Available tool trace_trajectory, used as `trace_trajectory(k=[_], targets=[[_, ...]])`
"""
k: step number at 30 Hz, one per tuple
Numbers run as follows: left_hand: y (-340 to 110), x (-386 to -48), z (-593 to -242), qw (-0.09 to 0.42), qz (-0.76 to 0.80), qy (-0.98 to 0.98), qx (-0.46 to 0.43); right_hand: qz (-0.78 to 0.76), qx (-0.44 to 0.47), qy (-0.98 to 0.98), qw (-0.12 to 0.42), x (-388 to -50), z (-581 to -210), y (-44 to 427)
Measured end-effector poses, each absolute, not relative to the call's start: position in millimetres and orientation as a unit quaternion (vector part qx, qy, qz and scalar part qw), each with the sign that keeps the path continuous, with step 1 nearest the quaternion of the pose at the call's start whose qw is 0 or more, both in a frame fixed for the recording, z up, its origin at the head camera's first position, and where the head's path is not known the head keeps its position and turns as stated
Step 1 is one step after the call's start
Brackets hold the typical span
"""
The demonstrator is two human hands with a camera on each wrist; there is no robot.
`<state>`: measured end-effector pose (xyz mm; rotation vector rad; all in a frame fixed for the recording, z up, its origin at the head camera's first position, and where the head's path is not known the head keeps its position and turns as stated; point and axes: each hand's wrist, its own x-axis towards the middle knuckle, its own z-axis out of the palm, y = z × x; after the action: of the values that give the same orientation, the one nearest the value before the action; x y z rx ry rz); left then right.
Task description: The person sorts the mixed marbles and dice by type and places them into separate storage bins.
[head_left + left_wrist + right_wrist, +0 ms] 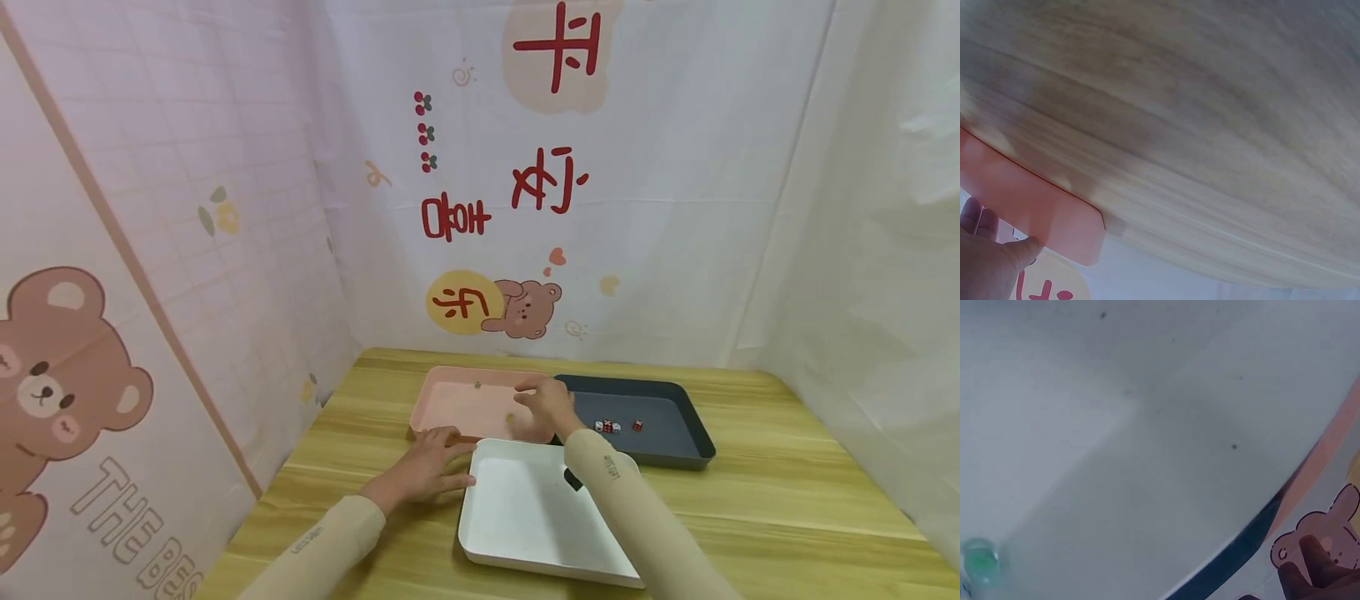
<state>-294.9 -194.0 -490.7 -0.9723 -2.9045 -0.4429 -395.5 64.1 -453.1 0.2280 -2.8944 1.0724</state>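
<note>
My right hand (549, 402) is over the right part of the pink tray (438, 408), fingers slightly bent and apart, with nothing visible between them. Below its fingertips in that tray lies a small yellowish, marble-like piece (511, 417); another small piece (477, 385) sits farther back. My left hand (423, 468) has its fingers spread by the pink tray's front edge and the left rim of the white tray (517, 508). In the left wrist view, its fingertips meet the pink wall. A green glass marble (982, 561) lies in the white tray, hidden from the head view by my right forearm.
A dark blue-grey tray (660, 408) stands at the back right, holding several red and white dice (607, 426). All three trays stand close together on a wood-grain table (787, 475). Printed cloth (660, 208) hangs behind and along both sides.
</note>
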Motion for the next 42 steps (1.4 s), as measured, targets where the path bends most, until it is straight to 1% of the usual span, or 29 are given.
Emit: trace_trajectory(k=[6, 12, 17, 23, 30, 36, 42], targets=[[-192, -295, -489, 0.032, -0.14, -0.936, -0.322, 0.318, 0.088, -0.944, 0.009, -396, -449, 85], [-192, -296, -491, 0.034, -0.142, -0.934, -0.325, 0.288, 0.138, -0.948, 0.008, -395, -450, 114], [-191, -296, -491, 0.032, -0.145, -0.933, -0.326, 0.272, 0.179, -0.946, 0.01, -384, -448, 143], [-192, -295, -490, 0.035, -0.149, -0.932, -0.327, 0.208, 0.269, -0.939, 0.043, -360, -449, 174], [-193, -293, -489, 0.049, -0.155, -0.929, -0.334, 0.072, 0.349, -0.931, 0.079, -333, -463, 202], [-192, -293, -488, 0.042, -0.16, -0.929, -0.332, -0.021, 0.373, -0.921, 0.11, -331, -475, 211], [-192, -293, -488, 0.035, -0.163, -0.929, -0.331, -0.088, 0.394, -0.906, 0.129, -332, -478, 210]])
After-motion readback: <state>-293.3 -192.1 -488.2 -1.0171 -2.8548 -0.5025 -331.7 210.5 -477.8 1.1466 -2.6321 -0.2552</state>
